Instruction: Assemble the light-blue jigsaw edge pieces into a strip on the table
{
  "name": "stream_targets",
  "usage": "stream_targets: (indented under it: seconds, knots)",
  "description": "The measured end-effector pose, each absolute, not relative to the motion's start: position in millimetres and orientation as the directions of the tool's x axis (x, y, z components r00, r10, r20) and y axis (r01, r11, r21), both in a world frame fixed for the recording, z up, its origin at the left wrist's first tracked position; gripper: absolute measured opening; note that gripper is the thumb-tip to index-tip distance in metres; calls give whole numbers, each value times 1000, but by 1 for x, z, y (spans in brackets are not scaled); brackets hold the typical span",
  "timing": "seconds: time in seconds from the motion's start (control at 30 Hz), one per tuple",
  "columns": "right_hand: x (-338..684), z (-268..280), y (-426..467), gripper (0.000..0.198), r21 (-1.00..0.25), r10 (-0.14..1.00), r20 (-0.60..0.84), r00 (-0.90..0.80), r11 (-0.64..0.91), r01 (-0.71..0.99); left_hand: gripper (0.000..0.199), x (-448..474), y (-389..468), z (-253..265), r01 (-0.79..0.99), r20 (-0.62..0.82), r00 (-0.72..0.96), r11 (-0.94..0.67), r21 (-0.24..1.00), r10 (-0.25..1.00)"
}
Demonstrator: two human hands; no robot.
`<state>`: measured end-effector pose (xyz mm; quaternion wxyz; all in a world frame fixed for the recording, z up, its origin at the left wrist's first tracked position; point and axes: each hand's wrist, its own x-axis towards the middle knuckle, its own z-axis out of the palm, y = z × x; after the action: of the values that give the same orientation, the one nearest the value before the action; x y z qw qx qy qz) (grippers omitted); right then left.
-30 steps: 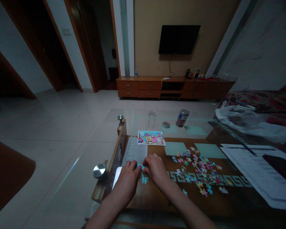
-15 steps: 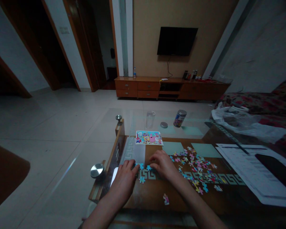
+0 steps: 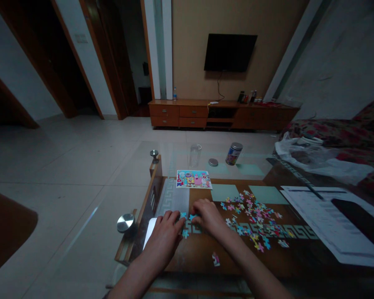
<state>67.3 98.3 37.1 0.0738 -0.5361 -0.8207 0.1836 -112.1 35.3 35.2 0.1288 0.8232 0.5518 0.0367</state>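
My left hand (image 3: 167, 227) rests low over the glass table, its fingers bent and its thumb and forefinger closed at some light-blue puzzle pieces (image 3: 183, 215), which they partly cover. Close on the right, my right hand (image 3: 206, 214) pinches a blue puzzle piece (image 3: 192, 217) between thumb and fingertips. Just below the gap between the hands lies another blue puzzle piece (image 3: 185, 234). A cartoon picture card (image 3: 194, 180) lies flat beyond my hands. To the right spreads a heap of loose, many-coloured puzzle pieces (image 3: 258, 218). One pink and white piece (image 3: 216, 259) lies apart, nearer me.
Behind the card stand a clear jar (image 3: 195, 155), a round metal lid (image 3: 213, 162) and a printed can (image 3: 234, 153). Papers (image 3: 324, 224), a pen (image 3: 313, 192) and a dark phone-like slab (image 3: 358, 220) lie at right. A metal knob (image 3: 125, 223) marks the left edge.
My right hand has moved a little left with its blue piece, closer to the pieces at my left hand. My left hand has edged right. The view has shifted slightly.
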Motion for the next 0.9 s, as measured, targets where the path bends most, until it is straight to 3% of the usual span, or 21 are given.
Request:
stream_targets:
  seconds: [0.3, 0.6, 0.9]
  knots:
    - [63, 22, 106, 16, -486, 866, 48, -497, 455, 746, 42, -113, 33, 38, 894, -66, 397, -370, 252, 915]
    - [64, 15, 105, 7, -511, 842, 102, -529, 501, 699, 42, -113, 34, 36, 891, -50, 401, -376, 253, 915]
    - [62, 33, 99, 15, -369, 890, 11, -455, 427, 825, 41, -113, 33, 40, 890, -65, 408, -381, 249, 911]
